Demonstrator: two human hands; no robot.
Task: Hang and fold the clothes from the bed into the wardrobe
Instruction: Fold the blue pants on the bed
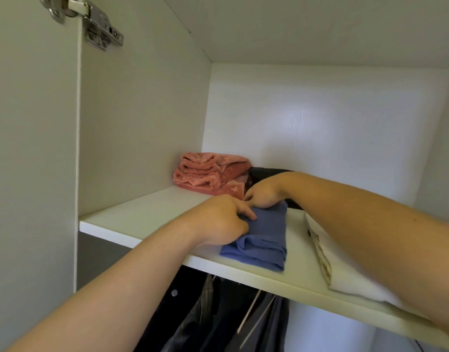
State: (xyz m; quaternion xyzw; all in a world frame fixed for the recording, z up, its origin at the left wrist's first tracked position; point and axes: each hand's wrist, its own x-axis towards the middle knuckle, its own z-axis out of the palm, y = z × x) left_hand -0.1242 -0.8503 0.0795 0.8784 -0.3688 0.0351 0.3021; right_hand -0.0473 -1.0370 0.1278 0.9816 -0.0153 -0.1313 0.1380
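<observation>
Both hands on blue garment

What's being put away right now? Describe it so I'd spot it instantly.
On the white wardrobe shelf, near the front edge, lies a folded blue garment, held by the left hand and right hand. It alone is blue: the folded towel behind is pink, the cloth beside it cream.

Both bare forearms extend forward and converge. Left hand and right hand, knuckles up and fingers curled, pinch the folded blue garment, almost touching each other.
</observation>
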